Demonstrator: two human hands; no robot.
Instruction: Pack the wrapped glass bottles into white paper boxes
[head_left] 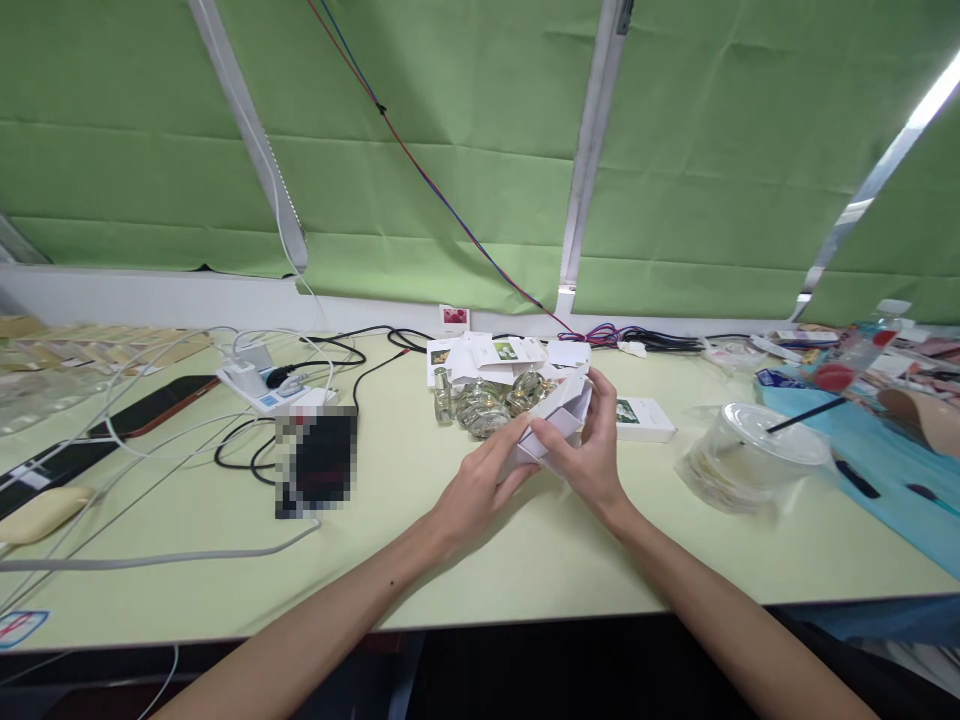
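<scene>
From my remote seat I watched two bare forearms come in over the near edge of the pale counter (420, 590), both angled inward. The left hand (480, 488) was closed round the lower left end of a small white box (562, 405), thumb and fingers on opposite sides. The right hand (596, 465) had hold of it too, fingers wrapped behind the far right side and thumb laid across the near face. The white box sat between the two, raised above the counter, its long axis slanting from near left to far right; the far right end looked parted, as if a flap stood loose, though I could not tell what was inside. Neither hand was nearer to it, since both touched it. Just beyond lay a cluster of round, shiny pieces (480, 408), ahead of the left hand, with a small clear cylinder (442, 400) upright at its left. A flat picture box (649, 420) lay just right of the right hand. Well apart, I noted a lidded cup (780, 448) on the right and a power strip (292, 398) on the left. Behind the cluster were scattered white packs (506, 350), then the green blinds (465, 180).
</scene>
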